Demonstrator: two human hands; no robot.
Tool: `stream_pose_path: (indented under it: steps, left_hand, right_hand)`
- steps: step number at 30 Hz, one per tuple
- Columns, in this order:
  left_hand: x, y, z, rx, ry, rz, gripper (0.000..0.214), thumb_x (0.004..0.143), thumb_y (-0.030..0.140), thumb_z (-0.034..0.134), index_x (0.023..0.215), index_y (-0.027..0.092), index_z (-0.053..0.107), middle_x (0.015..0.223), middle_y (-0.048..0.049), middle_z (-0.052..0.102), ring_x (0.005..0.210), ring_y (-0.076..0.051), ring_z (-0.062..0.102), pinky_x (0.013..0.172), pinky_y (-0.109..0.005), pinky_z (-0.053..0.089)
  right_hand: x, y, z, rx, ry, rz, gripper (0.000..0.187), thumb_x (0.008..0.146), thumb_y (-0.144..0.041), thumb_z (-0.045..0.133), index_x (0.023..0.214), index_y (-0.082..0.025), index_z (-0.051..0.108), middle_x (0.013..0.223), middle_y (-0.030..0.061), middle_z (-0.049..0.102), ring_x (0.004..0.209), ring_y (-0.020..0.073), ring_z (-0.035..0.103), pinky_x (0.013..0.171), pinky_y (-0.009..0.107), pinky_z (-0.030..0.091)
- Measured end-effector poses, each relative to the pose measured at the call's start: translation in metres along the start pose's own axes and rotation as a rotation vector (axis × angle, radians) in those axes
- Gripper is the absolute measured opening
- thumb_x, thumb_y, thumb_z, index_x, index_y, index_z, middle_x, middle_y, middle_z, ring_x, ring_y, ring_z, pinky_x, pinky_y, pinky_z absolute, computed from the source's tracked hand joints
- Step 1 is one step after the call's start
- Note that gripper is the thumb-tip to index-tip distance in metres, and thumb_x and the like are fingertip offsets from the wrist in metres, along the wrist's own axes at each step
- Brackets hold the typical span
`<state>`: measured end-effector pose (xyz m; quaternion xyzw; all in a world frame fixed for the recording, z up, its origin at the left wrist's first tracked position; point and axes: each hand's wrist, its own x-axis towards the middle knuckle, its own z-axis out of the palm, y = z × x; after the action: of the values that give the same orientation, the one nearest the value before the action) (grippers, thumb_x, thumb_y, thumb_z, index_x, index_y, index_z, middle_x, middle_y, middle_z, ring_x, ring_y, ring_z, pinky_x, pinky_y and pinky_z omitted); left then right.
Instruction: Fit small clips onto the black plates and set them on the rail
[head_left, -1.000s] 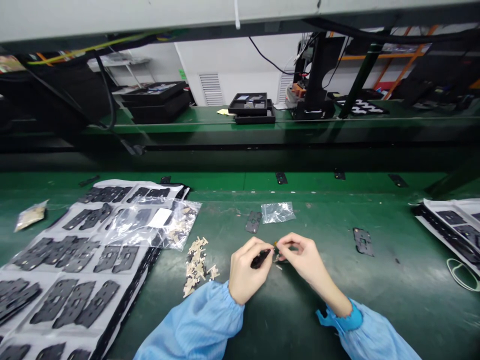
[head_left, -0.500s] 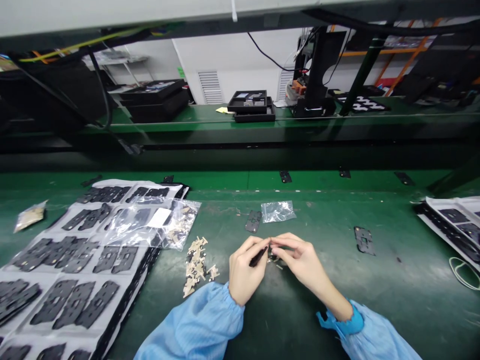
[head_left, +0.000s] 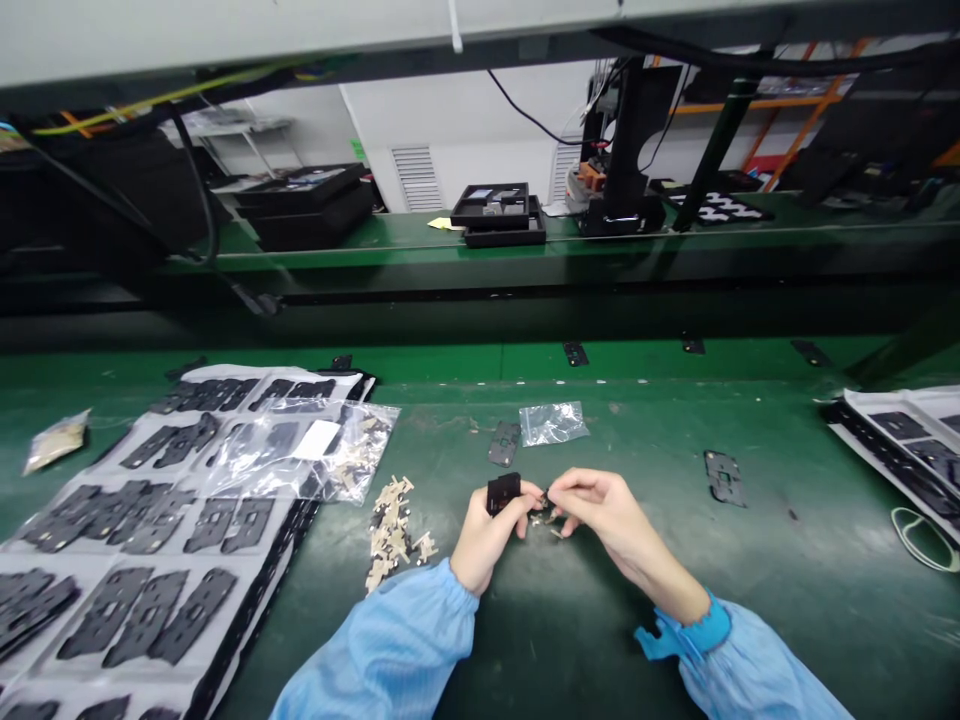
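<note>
The left hand (head_left: pixel 491 525) has its grip clamped on a flat black plastic part (head_left: pixel 503 492), which is held up between the thumb and the fingers, one broad side visible. The right hand (head_left: pixel 604 508) is just beside it; the thumb and forefinger of its grip are pressed together on a small dark piece (head_left: pixel 546 496), too small for telling its shape. If this piece touches the black part, I cannot tell.

Just below the two grips, some tiny pale pieces (head_left: pixel 556 534) lie on the dark green bench (head_left: pixel 570 640). To the left of the left grip, near to it, there is a loose heap of small beige, metal-looking pieces (head_left: pixel 390 525). Farther left, a clear plastic bag with a white label (head_left: pixel 315 440) lies partly over a white tray (head_left: pixel 260 570), where flat black plates (head_left: pixel 150 615) are arranged in rows.

Beyond the left grip, a flat dark grey plate (head_left: pixel 503 443) rests on the bench, and beside it a small clear bag (head_left: pixel 553 424). To the right of the right grip, well apart, lies another dark plate with cut-outs (head_left: pixel 724 478). Both arms wear light blue sleeves (head_left: pixel 394 640).
</note>
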<state>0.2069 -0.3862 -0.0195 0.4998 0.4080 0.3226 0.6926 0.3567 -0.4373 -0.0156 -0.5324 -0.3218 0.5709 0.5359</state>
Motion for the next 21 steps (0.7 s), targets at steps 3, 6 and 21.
stream_pose_path:
  steps: [3, 6, 21]
  left_hand:
    - [0.000, -0.001, -0.001, -0.057, 0.015, -0.010, 0.016, 0.074, 0.027, 0.057, 0.080, 0.012, 0.061, 0.072, 0.0001, 0.061, 0.042, -0.005, 0.048, 0.047, -0.021, 0.037]
    - [0.003, -0.004, -0.005, -0.169, 0.083, 0.008, 0.013, 0.075, 0.028, 0.049, 0.078, 0.016, 0.052, 0.073, 0.0013, 0.058, 0.037, -0.008, 0.051, 0.036, -0.020, 0.034]
    - [0.013, -0.002, -0.014, 0.122, 0.242, 0.103, 0.034, 0.075, 0.036, 0.063, 0.102, 0.015, 0.060, 0.096, -0.0074, 0.066, 0.079, -0.017, 0.064, 0.056, -0.023, 0.055]
  right_hand:
    - [0.001, 0.001, 0.001, -0.009, 0.037, -0.059, 0.024, 0.070, -0.037, 0.071, 0.073, -0.014, 0.065, 0.064, -0.0004, 0.058, 0.049, 0.0094, 0.054, 0.048, 0.022, 0.047]
    - [-0.001, 0.000, 0.004, 0.022, 0.071, -0.082, 0.022, 0.071, -0.036, 0.071, 0.071, -0.015, 0.065, 0.065, -0.0001, 0.057, 0.052, 0.0097, 0.054, 0.048, 0.021, 0.047]
    - [-0.014, -0.009, 0.013, 0.157, -0.104, 0.081, 0.021, 0.079, -0.032, 0.063, 0.090, -0.018, 0.073, 0.116, 0.0087, 0.052, 0.088, 0.0179, 0.056, 0.077, 0.035, 0.053]
